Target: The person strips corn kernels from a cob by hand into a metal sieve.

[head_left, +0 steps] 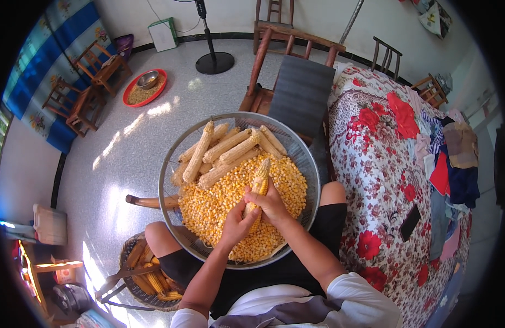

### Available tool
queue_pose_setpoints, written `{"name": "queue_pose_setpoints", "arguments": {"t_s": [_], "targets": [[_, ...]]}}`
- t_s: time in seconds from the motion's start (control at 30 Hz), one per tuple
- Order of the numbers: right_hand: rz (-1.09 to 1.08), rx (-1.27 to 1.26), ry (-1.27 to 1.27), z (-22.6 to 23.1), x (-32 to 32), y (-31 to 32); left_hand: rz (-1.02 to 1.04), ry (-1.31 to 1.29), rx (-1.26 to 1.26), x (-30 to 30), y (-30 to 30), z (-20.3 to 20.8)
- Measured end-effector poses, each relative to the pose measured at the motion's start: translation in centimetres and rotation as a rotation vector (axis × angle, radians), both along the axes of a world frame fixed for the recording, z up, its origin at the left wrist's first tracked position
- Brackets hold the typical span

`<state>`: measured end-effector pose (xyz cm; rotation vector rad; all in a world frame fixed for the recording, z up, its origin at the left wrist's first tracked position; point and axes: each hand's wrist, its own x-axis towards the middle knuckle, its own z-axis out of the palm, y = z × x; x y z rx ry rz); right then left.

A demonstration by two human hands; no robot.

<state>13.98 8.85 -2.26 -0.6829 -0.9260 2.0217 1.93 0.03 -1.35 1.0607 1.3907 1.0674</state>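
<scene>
My left hand [240,222] and my right hand [270,200] are both wrapped round one corn cob [260,179], tilted with its tip pointing away from me. Its upper end looks partly bare, while yellow kernels still cover the lower part. Beneath my hands is a wide round metal mesh basket [166,216] resting over my lap. Loose yellow corn kernels [208,210] fill its near part. Several stripped cobs [225,146] are piled along its far left side. Where my fingers close, they hide the middle of the cob.
At my lower left stands a wicker basket [125,257] of unshelled corn. A red tray [164,90] with a metal bowl [148,80] lies on the floor beyond, near a fan base [214,63]. To my right is a flower-patterned bed [367,164] with a phone [410,223] and clothes.
</scene>
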Motion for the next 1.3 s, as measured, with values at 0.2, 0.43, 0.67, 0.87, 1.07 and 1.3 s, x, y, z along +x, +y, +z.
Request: {"name": "queue_pose_setpoints", "arguments": {"t_s": [0.2,0.43,0.67,0.87,1.07,1.3], "targets": [[-0.001,-0.103,0.087,-0.2,0.1,0.3,0.093,0.043,0.154,0.7,-0.1,0.0],[0.080,0.061,-0.004,0.5,0.1,-0.3,0.046,0.069,0.098,0.4,-0.2,0.7],[0.053,0.185,-0.028,-0.1,-0.5,-0.7,0.096,0.191,0.220,0.5,-0.3,0.1],[0.013,0.201,-0.065,-0.4,-0.6,-0.8,0.217,-0.003,0.009,0.2,-0.3,0.7],[0.007,0.284,-0.126,0.0,-0.7,-0.8,0.246,-0.112,0.028,0.4,-0.1,0.8],[0.017,0.382,-0.085,-0.6,-1.2,-1.1,0.205,-0.003,0.102,0.4,0.2,-0.5]]}}
